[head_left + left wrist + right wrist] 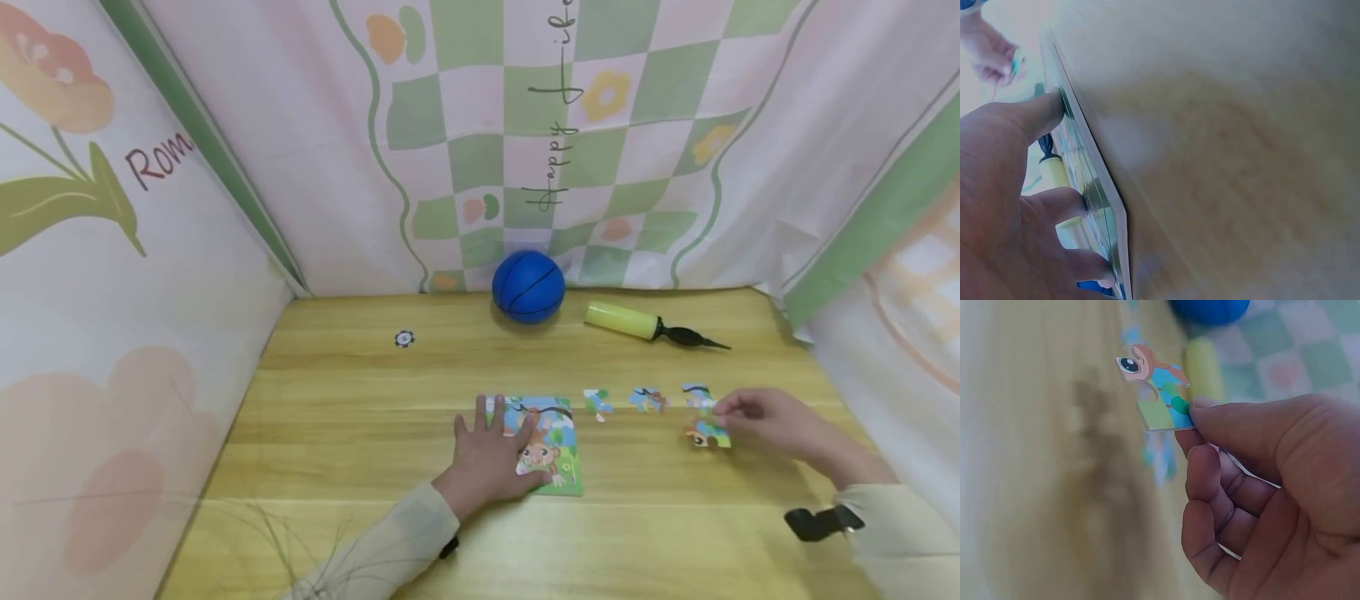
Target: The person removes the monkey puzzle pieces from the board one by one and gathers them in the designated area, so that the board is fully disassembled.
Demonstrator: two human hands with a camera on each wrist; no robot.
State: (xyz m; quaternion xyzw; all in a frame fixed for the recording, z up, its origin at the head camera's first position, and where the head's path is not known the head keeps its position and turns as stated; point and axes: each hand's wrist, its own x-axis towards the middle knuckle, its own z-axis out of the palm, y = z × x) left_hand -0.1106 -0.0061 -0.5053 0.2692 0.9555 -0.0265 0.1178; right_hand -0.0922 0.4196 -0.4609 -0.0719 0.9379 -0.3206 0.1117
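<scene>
A monkey-picture jigsaw puzzle (pixel 566 467) lies flat near the middle of the wooden table. My left hand (pixel 486 460) rests on it with spread fingers, covering its left part; in the left wrist view the fingertips touch its surface by the edge. Over to the right, my right hand (pixel 776 427) pinches a jigsaw piece (pixel 1163 394) between thumb and fingers, above the tabletop. An eye shows on that piece, with blue and green parts. Three loose pieces lie in a row: one green-blue piece (pixel 597 402), a middle piece (pixel 647 399) and a right piece (pixel 697 395) close to the right hand.
A blue ball (pixel 528 287) sits at the table's back edge against the checked curtain (pixel 540 150). To its right lies a yellow hand pump (pixel 622 320) with a black nozzle. A small gear-shaped disc (pixel 404 338) lies at the back left.
</scene>
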